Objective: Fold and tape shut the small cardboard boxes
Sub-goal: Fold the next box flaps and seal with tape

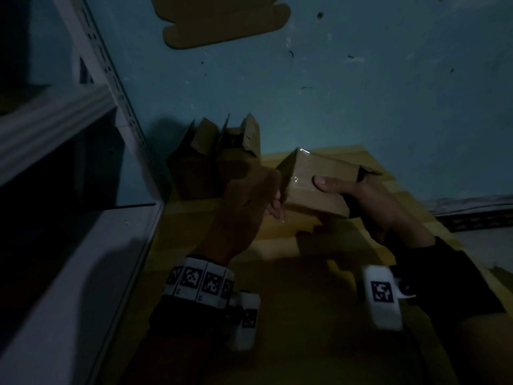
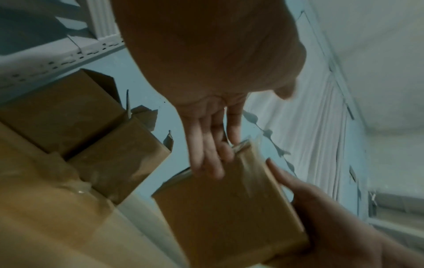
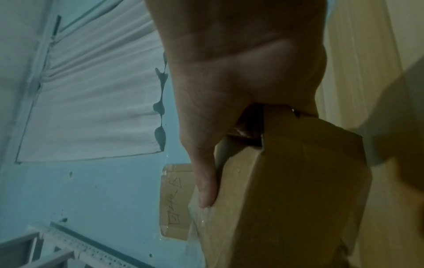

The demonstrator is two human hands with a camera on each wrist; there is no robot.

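A small brown cardboard box (image 1: pixel 313 202) is held above the cardboard-covered table. My right hand (image 1: pixel 347 190) grips its right end, thumb flat on the top face and the other fingers hidden underneath. In the right wrist view the thumb (image 3: pixel 206 181) lies along the box (image 3: pixel 286 181) beside a shiny strip of clear tape (image 3: pixel 201 217). My left hand (image 1: pixel 274 209) touches the box's left end. Its fingers (image 2: pixel 208 159) are straight and press on the taped edge (image 2: pixel 252 163) of the box (image 2: pixel 229 208). A flap at the right end stands slightly ajar.
Two more boxes (image 1: pixel 194 162) (image 1: pixel 238 151) with raised flaps stand at the back left against the blue wall. A flat piece of cardboard (image 1: pixel 222 23) hangs on the wall above. A white metal shelf rack (image 1: pixel 55 120) fills the left side. The table surface (image 1: pixel 305 301) is yellowish cardboard.
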